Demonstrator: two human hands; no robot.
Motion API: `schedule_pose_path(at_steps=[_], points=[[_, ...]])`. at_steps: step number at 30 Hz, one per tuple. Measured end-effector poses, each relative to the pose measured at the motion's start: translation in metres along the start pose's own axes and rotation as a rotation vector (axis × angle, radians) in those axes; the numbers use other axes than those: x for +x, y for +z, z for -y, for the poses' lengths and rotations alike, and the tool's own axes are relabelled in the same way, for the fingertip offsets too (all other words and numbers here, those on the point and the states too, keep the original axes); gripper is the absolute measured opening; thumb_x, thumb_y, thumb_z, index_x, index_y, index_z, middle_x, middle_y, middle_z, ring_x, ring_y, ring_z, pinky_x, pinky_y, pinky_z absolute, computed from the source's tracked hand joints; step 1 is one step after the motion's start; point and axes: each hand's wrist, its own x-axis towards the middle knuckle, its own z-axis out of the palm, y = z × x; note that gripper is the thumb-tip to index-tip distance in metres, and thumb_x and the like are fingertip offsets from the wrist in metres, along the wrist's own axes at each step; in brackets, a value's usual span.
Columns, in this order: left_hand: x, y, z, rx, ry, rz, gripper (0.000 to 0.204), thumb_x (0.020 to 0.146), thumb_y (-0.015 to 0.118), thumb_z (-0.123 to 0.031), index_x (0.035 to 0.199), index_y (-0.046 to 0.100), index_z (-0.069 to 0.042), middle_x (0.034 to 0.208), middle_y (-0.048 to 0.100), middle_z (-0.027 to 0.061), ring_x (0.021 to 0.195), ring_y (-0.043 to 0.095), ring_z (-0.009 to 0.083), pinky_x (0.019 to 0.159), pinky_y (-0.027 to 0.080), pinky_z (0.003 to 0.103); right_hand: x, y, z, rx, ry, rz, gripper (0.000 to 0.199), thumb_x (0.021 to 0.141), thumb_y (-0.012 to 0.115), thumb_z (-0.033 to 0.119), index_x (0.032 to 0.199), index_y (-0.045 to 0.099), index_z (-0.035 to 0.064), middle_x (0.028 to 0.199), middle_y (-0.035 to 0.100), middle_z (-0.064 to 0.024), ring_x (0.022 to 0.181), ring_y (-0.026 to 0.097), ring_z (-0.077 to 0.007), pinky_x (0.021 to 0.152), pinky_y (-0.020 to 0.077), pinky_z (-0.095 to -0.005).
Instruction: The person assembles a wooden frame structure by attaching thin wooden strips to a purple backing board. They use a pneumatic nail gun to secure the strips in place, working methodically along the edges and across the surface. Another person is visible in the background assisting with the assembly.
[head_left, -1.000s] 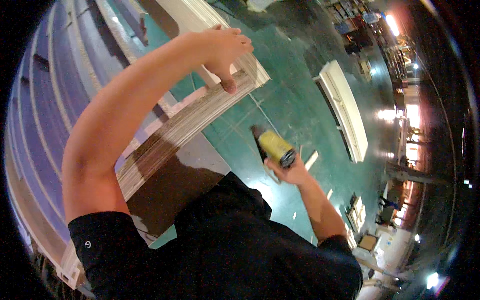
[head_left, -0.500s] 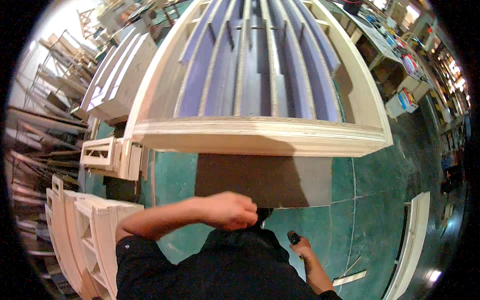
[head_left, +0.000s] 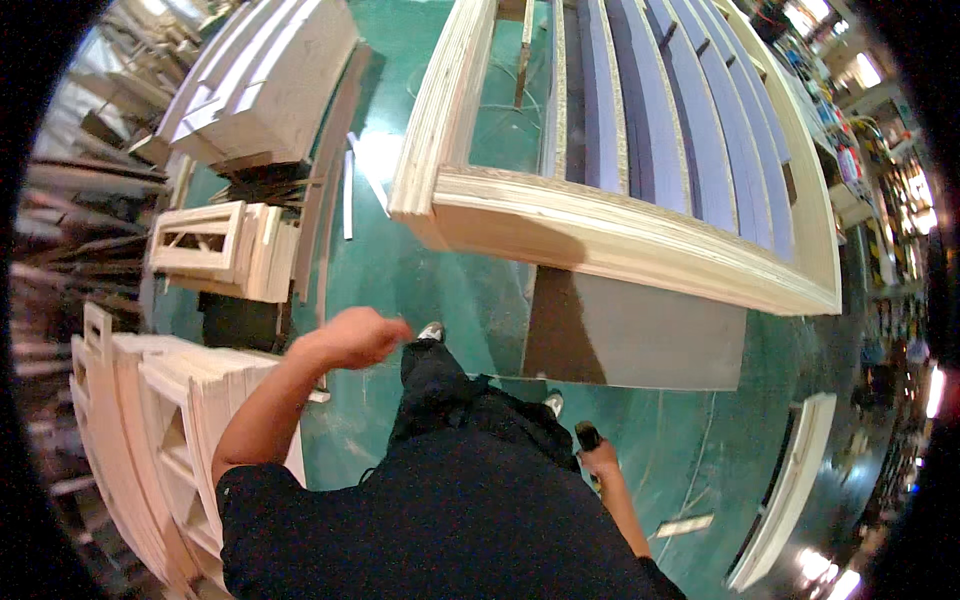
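Note:
My left hand (head_left: pixel 362 336) is raised in front of me, its fingers curled in and slightly smeared. What they hold, if anything, is hidden. Low at my right side, my right hand (head_left: pixel 603 460) is wrapped round a black handheld tool (head_left: pixel 588 435) whose exact kind I cannot make out. Ahead to the right stands a large pale wooden frame (head_left: pixel 620 245), with upright lilac-faced boards (head_left: pixel 655 120) in a row inside it. Neither hand touches the frame. A flat grey-brown board (head_left: pixel 660 330) shows below its near edge.
At left are stacked pale panels (head_left: pixel 270 95), small wooden frames (head_left: pixel 225 250) and larger leaning frames (head_left: pixel 165 430). Thin white strips (head_left: pixel 349 195) lie on the green floor (head_left: pixel 400 270). A long pale plank (head_left: pixel 785 490) and a short wood piece (head_left: pixel 685 525) lie at right.
The large frame and board have shifted right in view as I step left. My left hand has swung left and up. The tool stays in my right hand.

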Motion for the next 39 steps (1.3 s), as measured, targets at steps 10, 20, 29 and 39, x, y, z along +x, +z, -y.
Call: schedule_pose_path(at_steps=[10, 20, 29, 39], points=[[0.040, -0.161, 0.018, 0.202, 0.734, -0.897, 0.055, 0.079, 0.081, -0.037, 0.125, 0.062, -0.013, 0.136, 0.054, 0.0147, 0.132, 0.047, 0.0379, 0.105, 0.041, 0.055, -0.037, 0.047, 0.216, 0.202, 0.001, -0.095, 0.043, 0.085, 0.074, 0.024, 0.122, 0.066, 0.0041, 0.105, 0.073, -0.0206, 0.102, 0.070, -0.0359, 0.087, 0.0540, -0.0417], [0.087, -0.146, 0.014, 0.150, 0.783, -0.768, 0.055, 0.075, 0.082, -0.023, 0.125, 0.061, -0.015, 0.135, 0.054, 0.0095, 0.141, 0.038, 0.0377, 0.108, 0.028, 0.074, -0.060, 0.087, 0.264, 0.483, -0.017, -0.229, 0.043, 0.084, 0.074, 0.025, 0.122, 0.068, 0.0063, 0.113, 0.072, -0.0205, 0.107, 0.069, -0.0337, 0.089, 0.0527, -0.0389], [0.081, -0.147, 0.008, 0.120, 0.832, -0.830, 0.051, 0.069, 0.085, -0.013, 0.116, 0.067, -0.008, 0.125, 0.060, 0.0116, 0.132, 0.045, 0.0394, 0.111, 0.038, 0.053, -0.058, 0.082, 0.268, 0.351, -0.047, -0.147, 0.041, 0.090, 0.061, 0.037, 0.117, 0.067, 0.0080, 0.111, 0.071, -0.0195, 0.105, 0.066, -0.0413, 0.088, 0.0532, -0.0474], [0.089, -0.145, 0.018, 0.140, 0.895, -0.871, 0.049, 0.070, 0.085, -0.017, 0.116, 0.068, -0.014, 0.121, 0.060, 0.0091, 0.130, 0.048, 0.0371, 0.107, 0.036, 0.057, -0.071, 0.052, 0.293, 0.272, -0.044, -0.122, 0.039, 0.093, 0.058, 0.037, 0.126, 0.067, 0.0195, 0.125, 0.069, -0.0128, 0.115, 0.065, -0.0349, 0.097, 0.0521, -0.0437]])
